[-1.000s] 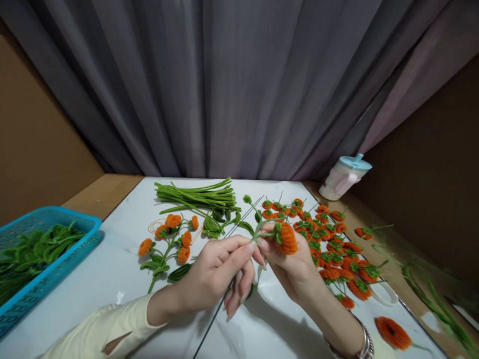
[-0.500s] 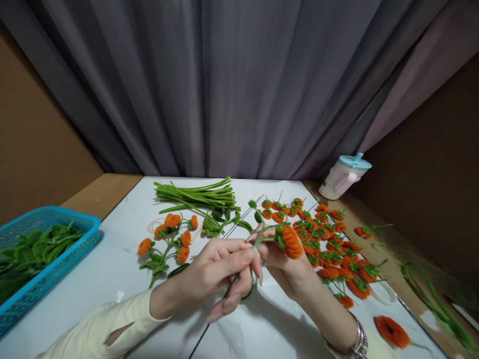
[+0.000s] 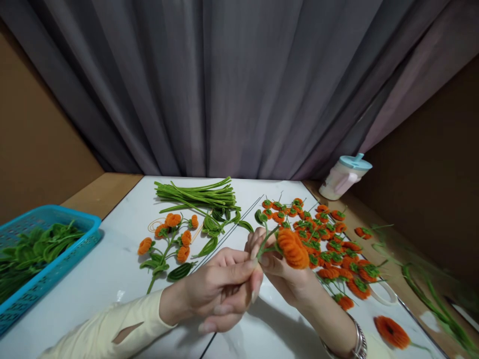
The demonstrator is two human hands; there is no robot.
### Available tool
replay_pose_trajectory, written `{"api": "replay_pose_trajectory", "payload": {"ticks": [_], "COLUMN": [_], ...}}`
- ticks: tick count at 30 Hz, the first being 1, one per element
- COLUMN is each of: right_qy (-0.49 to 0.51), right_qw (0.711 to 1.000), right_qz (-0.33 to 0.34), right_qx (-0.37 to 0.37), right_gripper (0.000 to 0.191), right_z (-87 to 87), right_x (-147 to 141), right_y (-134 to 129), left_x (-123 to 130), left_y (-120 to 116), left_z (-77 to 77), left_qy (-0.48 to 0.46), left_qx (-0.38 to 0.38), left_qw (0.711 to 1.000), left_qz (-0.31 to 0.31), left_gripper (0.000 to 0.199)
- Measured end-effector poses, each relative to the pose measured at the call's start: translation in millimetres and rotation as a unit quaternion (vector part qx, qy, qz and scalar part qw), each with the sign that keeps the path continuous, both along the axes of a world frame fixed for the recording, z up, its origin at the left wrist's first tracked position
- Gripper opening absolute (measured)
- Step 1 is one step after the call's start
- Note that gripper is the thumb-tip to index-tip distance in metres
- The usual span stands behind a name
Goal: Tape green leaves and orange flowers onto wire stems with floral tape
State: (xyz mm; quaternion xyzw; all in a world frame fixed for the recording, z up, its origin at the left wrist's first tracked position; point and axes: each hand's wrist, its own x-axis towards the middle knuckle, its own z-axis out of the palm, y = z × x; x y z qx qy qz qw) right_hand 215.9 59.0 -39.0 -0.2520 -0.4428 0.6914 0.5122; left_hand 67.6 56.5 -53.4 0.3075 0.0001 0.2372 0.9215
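Both hands meet over the white table around a fuzzy pipe-cleaner branch with an orange pumpkin-shaped head. My left hand is closed, its thumb and forefinger pinching the green stem low down. A dark thin wire runs out below this hand towards me. My right hand is closed on the same stem from the right, with its fingertips partly behind it. The orange head leans out over the right hand. Left of the hands lies a similar branch bearing several small orange heads and green leaves.
Many orange heads with green tops lie on the right. At the back are green pipe cleaners. A blue basket of green leaves stands left. A lidded cup and a flat orange piece are on the right.
The orange head has swung slightly down and towards me. My left hand has moved a little right and down, revealing more green leaves behind it. Both hands still grip the stem.
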Motion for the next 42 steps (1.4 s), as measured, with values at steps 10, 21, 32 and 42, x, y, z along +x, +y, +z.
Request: {"api": "replay_pose_trajectory", "payload": {"ticks": [10, 21, 32, 42], "right_qy": [-0.012, -0.065, -0.096, -0.083], "right_qw": [1.000, 0.991, 0.990, 0.993], "right_qz": [-0.022, -0.103, -0.094, -0.083], "right_qx": [0.005, 0.049, 0.034, 0.033], "right_gripper": [0.025, 0.017, 0.017, 0.014], "right_z": [1.4, 4.2, 4.0, 4.9], "right_x": [1.9, 6.3, 7.1, 9.1], "right_y": [0.9, 4.1, 2.7, 1.5], "left_x": [3.2, 1.1, -33.2, -32.0], "left_y": [4.1, 0.4, 33.3, 24.0], "left_z": [-6.0, 17.9, 69.2, 62.8], "left_qy": [0.021, 0.320, 0.286, 0.306], "left_qx": [0.015, 0.373, 0.850, 0.832], "left_qw": [1.000, 0.778, 0.274, 0.192], "left_qz": [0.014, 0.391, 0.348, 0.421], "left_gripper": [0.032, 0.021, 0.038, 0.012]}}
